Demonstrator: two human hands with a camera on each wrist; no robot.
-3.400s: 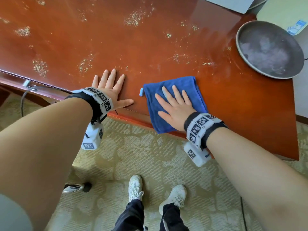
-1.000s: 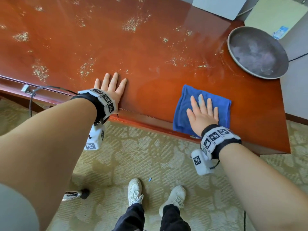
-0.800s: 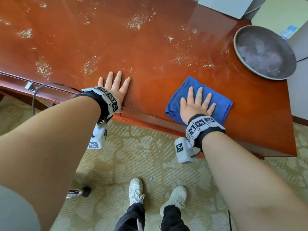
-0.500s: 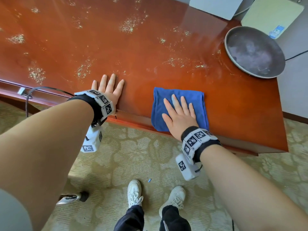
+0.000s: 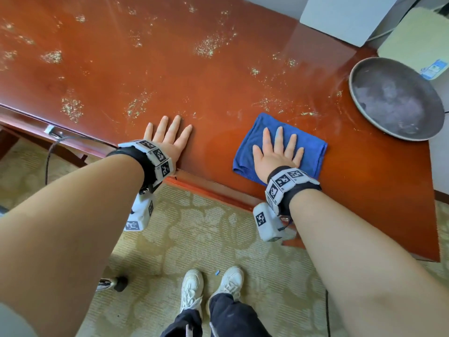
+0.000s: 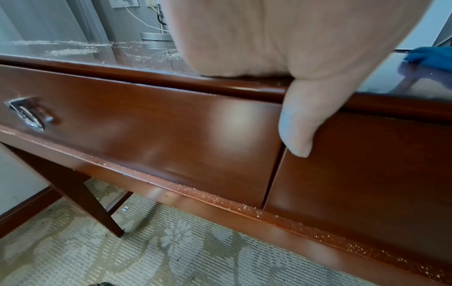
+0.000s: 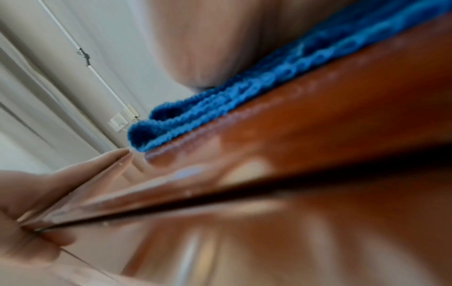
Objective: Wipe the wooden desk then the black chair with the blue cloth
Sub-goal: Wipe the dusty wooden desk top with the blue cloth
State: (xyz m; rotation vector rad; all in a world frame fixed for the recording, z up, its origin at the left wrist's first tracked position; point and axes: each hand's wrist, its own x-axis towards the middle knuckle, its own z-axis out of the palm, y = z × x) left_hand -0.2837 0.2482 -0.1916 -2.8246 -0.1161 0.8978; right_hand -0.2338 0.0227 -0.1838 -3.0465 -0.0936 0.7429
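Near the desk's front edge, the right hand [image 5: 277,154] lies flat with fingers spread on the folded blue cloth [image 5: 308,147], pressing it to the wooden desk [image 5: 170,69]. Well to its left, the left hand [image 5: 167,137] rests flat on bare wood, thumb apparently hanging over the edge. A metal basin [image 5: 396,98] sits at the right end.

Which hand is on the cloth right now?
The right hand, pressed flat with spread fingers on the blue cloth. The left hand lies flat on the bare wooden desk instead.
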